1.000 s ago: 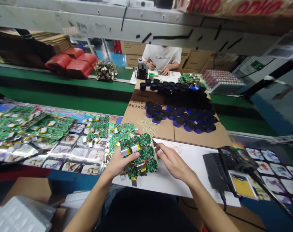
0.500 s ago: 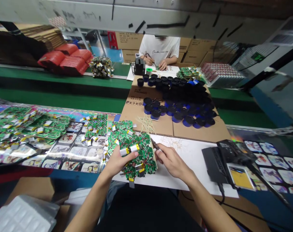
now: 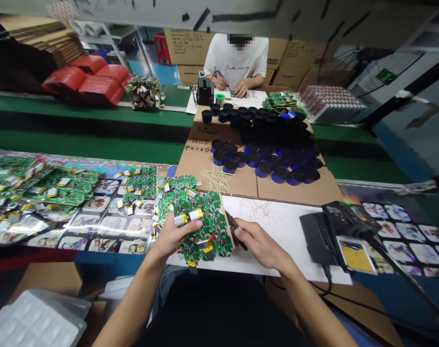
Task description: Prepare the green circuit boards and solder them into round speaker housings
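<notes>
Holding one circuit-board panel (image 3: 205,229), left hand (image 3: 176,236); one tool (image 3: 237,227), right hand (image 3: 263,246).

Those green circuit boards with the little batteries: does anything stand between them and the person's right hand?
Nothing separate does. The green circuit boards are held by the left hand, and the right hand sits just beside them. Only the dark tool in that hand crosses the small gap.

Circuit boards (image 3: 208,226) left, soldering station (image 3: 335,226) right, cardboard (image 3: 295,193) behind both.
</notes>
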Demonstrator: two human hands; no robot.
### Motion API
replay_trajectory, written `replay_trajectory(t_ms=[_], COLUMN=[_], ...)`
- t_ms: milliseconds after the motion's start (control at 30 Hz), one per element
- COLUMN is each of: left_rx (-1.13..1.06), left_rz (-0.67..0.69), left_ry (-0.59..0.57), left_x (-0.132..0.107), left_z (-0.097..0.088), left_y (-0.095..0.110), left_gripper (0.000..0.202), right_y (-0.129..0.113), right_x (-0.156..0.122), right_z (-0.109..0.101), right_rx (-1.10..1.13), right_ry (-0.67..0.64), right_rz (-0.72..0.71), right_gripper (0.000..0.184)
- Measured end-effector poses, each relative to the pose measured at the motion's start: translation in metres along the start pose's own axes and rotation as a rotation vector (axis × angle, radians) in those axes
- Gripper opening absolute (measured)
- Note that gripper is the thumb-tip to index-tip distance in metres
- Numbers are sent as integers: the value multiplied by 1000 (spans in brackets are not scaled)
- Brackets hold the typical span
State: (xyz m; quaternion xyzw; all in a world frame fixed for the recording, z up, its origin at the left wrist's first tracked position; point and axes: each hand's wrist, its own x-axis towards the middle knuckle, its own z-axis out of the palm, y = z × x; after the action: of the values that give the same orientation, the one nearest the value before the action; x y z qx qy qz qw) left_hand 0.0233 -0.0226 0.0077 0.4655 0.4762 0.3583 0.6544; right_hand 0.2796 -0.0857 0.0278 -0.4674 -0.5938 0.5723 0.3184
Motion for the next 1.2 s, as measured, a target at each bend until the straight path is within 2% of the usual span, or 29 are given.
replay_trajectory(t_ms=[100,167,233,333,400,467,567,633,733,800,933,1000,1067,1200], left_rx=[69,67,2,-137,-185,-151,5,83,100,49,-172,-241,-238,-96], left_rz=[27,22,-7,-85,-123,-90,24,62,91,81,-43,-60,-26,81], left_ry=[32,29,27,15,2,5,71,116,128,121,65,95,182,312], left_x=[2,2,1,1,2,3,5,6,8,10,13,14,16,24], left_z=[-6,-6,-2,7,10,10,4,-1,-4,-2,8,8,-1,-37], left_y=[2,4,5,4,2,2,8,13,19,20,17,17,19,33], left_gripper=[44,44,48,54,54,53,49,47,48,49,48,50,55,57], right_y=[-4,-1,7,22,28,26,14,5,3,9,26,30,30,16], right_x=[-8,-10,-11,-7,-5,-6,-10,-15,-20,-20,-14,-9,-1,28], right_z=[-2,1,6,14,17,15,5,-1,-2,4,23,25,18,-20], right_rx=[-180,-137,47,451,590,476,36,-166,-213,-65,613,800,740,270], right_ry=[31,20,-19,-126,-171,-138,-20,6,-3,-23,-200,-244,-207,-82], right_rz=[52,65,69,91,95,77,67,86,111,104,99,102,104,117], right_gripper=[32,34,37,40,43,45,39,33,31,32,41,42,41,36])
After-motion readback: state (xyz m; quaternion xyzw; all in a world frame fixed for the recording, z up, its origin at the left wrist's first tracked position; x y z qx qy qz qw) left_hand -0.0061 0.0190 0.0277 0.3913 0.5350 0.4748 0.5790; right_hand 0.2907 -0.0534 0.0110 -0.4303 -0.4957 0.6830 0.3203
